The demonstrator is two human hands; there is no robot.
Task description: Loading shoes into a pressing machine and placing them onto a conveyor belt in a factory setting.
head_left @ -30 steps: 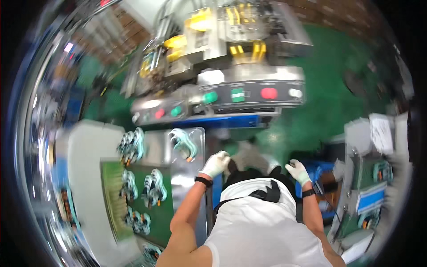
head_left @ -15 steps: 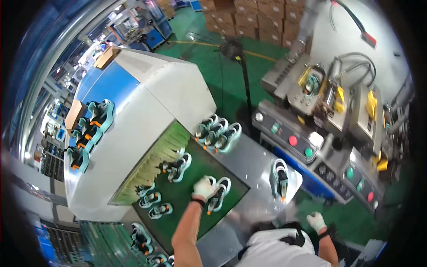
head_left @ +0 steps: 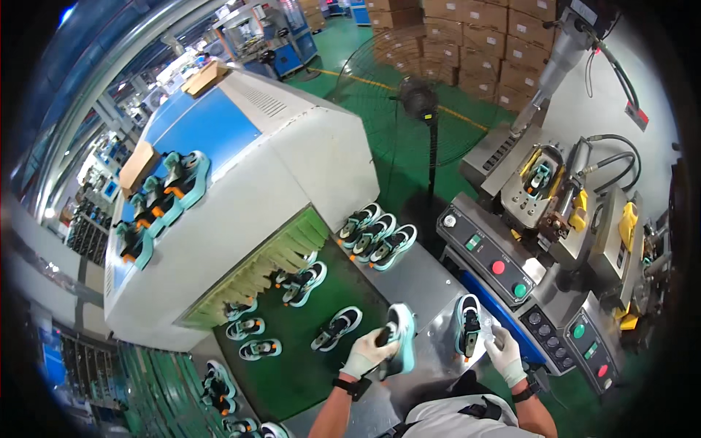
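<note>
My left hand [head_left: 367, 352], in a white glove, is closed round a black sneaker with a pale mint sole [head_left: 401, 337], lifted and tilted over the near edge of the green belt. My right hand [head_left: 505, 355], also gloved, reaches beside a similar sneaker [head_left: 467, 321] standing on the metal table. Its fingers are stretched out and apart, close to that shoe's side; whether they touch it I cannot tell. Another sneaker [head_left: 336, 328] lies on the green belt [head_left: 303, 365], left of the held one.
Three sneakers [head_left: 376, 235] stand at the metal table's far end. More lie on the belt near a fringed curtain [head_left: 255, 270] of the white machine [head_left: 248, 182], with several on its top. At right are a press [head_left: 537, 182] and button panels [head_left: 489, 252]; a fan [head_left: 418, 98] stands behind.
My left hand has lifted a sneaker off the belt and brought it right. My right hand has moved up and left to the sneaker on the metal table. The whole view has shifted.
</note>
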